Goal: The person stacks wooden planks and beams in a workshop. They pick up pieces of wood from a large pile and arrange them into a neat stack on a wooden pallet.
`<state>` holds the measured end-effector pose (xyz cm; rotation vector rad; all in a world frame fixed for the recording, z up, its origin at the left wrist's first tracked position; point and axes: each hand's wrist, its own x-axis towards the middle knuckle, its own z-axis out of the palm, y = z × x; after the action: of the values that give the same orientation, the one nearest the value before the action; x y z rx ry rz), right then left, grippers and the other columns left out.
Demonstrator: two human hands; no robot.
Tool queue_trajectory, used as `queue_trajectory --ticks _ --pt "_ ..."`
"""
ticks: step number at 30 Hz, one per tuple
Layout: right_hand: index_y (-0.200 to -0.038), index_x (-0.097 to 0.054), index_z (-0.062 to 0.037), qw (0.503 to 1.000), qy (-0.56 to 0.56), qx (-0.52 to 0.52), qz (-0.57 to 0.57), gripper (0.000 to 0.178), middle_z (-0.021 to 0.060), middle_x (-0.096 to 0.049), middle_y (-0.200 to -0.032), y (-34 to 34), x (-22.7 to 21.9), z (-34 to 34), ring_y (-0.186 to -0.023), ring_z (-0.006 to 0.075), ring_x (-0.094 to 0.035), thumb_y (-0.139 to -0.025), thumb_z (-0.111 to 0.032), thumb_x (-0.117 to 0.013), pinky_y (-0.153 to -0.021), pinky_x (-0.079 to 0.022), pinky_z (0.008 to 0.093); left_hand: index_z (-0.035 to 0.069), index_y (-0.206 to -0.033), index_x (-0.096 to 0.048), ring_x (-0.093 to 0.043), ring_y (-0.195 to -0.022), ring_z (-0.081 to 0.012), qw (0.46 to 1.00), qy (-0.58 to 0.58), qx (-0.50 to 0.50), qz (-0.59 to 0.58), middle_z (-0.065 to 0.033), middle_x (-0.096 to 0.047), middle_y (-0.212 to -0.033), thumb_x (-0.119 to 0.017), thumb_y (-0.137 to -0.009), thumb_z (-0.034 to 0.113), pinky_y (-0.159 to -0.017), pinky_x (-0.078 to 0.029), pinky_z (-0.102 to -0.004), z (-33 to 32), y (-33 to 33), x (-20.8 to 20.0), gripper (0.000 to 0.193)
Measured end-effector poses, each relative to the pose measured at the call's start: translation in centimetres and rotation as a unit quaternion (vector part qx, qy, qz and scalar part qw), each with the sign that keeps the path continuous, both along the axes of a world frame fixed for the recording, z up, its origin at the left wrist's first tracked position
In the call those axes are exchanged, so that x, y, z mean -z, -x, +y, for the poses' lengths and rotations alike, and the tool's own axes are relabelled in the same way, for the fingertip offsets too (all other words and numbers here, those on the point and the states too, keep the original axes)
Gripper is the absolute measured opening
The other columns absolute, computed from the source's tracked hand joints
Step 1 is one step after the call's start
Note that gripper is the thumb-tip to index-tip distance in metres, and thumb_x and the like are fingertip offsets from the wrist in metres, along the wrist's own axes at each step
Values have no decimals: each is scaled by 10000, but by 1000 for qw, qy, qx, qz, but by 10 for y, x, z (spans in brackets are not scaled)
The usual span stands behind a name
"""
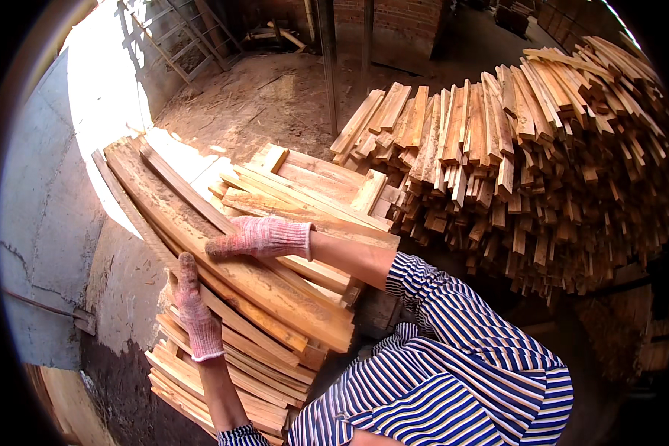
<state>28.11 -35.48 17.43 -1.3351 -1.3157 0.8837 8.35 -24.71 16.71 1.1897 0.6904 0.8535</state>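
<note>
A bundle of long wooden planks (238, 271) lies slantwise in front of me, from upper left to lower right. A broad, dirt-marked plank is at its middle, with narrower ones along both sides. My left hand (197, 312), in a pink-and-white knit glove, grips the bundle's near left edge; its finger ends are partly hidden. From the far side, my right hand (264, 238), gloved alike, is closed over the edge with its thumb on top and its other fingers out of sight. Beneath the bundle are more stacked planks (264, 390).
Beyond the bundle, planks lie across a wooden pallet-like frame (316, 175). A tall heap of cut wood strips (528, 141) fills the right side. A grey wall (44, 215) stands left. Dark posts (327, 67) and a wooden ladder (182, 41) are at the back.
</note>
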Motion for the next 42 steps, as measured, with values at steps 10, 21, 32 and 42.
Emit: queue_trajectory --ticks 10,21,32,42 --pt "-1627 -182 -280 883 270 82 -375 1107 211 -202 -1656 -89 80 -50 -1483 418 -314 -767 -907 -485 -1176 -357 483 97 -1624 -110 -567 -1194 -359 927 -22 -21 373 -275 -294 -1587 -518 -836 801 -928 -551 -453 -23 -99 129 1132" --pt "-1596 -304 -286 913 174 96 -357 827 133 -243 -1666 -106 120 -53 -1482 359 -347 -924 -743 -461 -1192 -324 450 187 -1603 -271 -85 -1556 -367 804 -143 0 577 -194 -145 -1675 -530 -849 805 -1247 -148 -555 -118 18 97 1009" --pt "-1570 -342 -183 720 63 186 -665 788 180 -386 -1580 6 35 -35 -1401 368 -443 -891 -259 -735 -1112 -441 481 71 -1580 -294 -362 -1455 -384 705 47 -334 623 -232 -377 -1573 -689 -843 657 -1152 -369 -459 -8 404 127 1021" --pt "-1574 -267 -28 967 179 -78 163 800 290 -412 -1520 349 95 71 -1392 380 -455 -938 -234 -706 -1135 -458 439 86 -1441 -523 -603 -1232 -269 933 279 -223 34 -137 -606 -1376 -652 -934 566 -1042 -506 -439 60 491 214 710"
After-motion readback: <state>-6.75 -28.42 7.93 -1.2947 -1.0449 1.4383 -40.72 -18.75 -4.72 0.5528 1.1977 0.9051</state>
